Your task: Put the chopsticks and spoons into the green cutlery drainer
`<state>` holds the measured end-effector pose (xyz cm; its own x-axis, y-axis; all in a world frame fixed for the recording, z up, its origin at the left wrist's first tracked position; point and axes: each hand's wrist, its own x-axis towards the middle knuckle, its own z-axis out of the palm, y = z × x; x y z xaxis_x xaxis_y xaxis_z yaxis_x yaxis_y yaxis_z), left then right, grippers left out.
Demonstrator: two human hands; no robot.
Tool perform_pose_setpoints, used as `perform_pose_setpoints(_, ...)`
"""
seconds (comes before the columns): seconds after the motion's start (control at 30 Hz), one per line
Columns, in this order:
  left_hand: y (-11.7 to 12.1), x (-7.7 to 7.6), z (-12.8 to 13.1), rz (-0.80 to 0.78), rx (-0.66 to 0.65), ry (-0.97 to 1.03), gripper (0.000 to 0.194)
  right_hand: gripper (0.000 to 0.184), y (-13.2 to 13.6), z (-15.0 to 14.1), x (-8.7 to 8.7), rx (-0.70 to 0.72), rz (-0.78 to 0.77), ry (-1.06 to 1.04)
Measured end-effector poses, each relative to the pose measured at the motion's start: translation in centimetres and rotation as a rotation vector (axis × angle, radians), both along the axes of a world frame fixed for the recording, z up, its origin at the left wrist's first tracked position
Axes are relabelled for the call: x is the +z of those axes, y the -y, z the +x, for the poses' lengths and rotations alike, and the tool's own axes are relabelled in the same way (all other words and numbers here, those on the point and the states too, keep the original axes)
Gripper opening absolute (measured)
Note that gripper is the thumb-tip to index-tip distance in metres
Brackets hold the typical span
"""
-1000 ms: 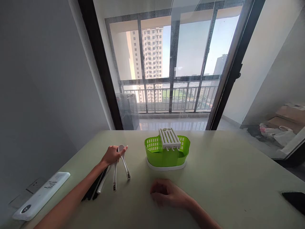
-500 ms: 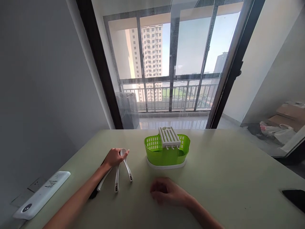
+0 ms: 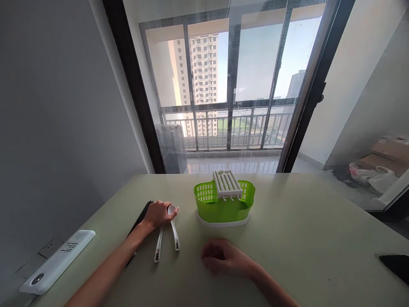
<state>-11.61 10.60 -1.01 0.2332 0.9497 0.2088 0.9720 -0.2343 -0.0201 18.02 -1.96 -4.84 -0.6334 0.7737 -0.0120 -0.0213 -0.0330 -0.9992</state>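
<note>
My left hand [image 3: 159, 214] is closed at the left of the table, thumb and fingers pinching the bowl of a white spoon [image 3: 176, 238]. That spoon's handle points toward me, its tip marked in dark print. A second white spoon [image 3: 158, 250] lies beside it, its bowl hidden under my hand. Black chopsticks [image 3: 139, 218] lie slantwise to the left, partly covered by my forearm. My right hand [image 3: 225, 258] rests on the table with loosely curled fingers, holding nothing visible. Beyond it stands a green utensil basket [image 3: 223, 211] with a white slotted top [image 3: 227, 183].
A white power strip [image 3: 59, 262] lies along the table's left edge. At the right edge is a black object [image 3: 396, 266]. A glass door stands behind the table [image 3: 287, 226]. Boxes and bags [image 3: 380, 177] sit on the floor at far right.
My left hand has shifted slightly right and toward me, and the pinched spoon moved with it. A third spoon handle is now almost wholly hidden by my forearm. My right hand stays put.
</note>
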Motion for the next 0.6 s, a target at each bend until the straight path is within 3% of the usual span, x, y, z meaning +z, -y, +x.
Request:
perform_pose_setpoints(0.17, 0.3, 0.6, 0.1, 0.017, -0.029, -0.024, 0.041, 0.01, 0.0, 0.0, 0.1, 0.008, -0.01, -0.007)
perform_pose_setpoints(0.33, 0.1, 3.0, 1.5, 0.115, -0.097, 0.039, 0.04, 0.009, -0.1, -0.1, -0.2, -0.003, -0.001, 0.012)
perform_pose_setpoints(0.47, 0.8, 5.8, 6.7, 0.382, -0.27, 0.248, 0.035, 0.008, -0.1, -0.2, -0.3, 0.004, 0.001, -0.013)
perform_pose_setpoints(0.6, 4.5, 8.3, 14.7, 0.49, -0.466, 0.5, 0.028, 0.01, -0.1, -0.1, -0.4, 0.013, -0.009, -0.03)
